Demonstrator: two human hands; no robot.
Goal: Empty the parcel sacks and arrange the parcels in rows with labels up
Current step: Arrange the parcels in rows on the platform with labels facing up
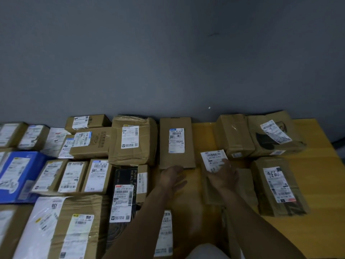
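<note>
Brown cardboard parcels lie in rows on a yellow surface (pixel 317 156) against a grey wall, most with white labels up. My right hand (pixel 223 174) rests palm down on a flat brown parcel (pixel 242 184), with its fingers across that parcel's white label (pixel 212 158). My left hand (pixel 172 176) is blurred, with relaxed fingers. It hovers at the near end of a tall narrow box (pixel 176 143) whose label faces up, and holds nothing. No sack is in view.
To the right lie a taped box (pixel 234 135) showing no top label, a crumpled paper parcel (pixel 274 135) and a labelled bag (pixel 280 186). On the left are a blue box (pixel 16 174), a black box (pixel 124 191) and several labelled cartons.
</note>
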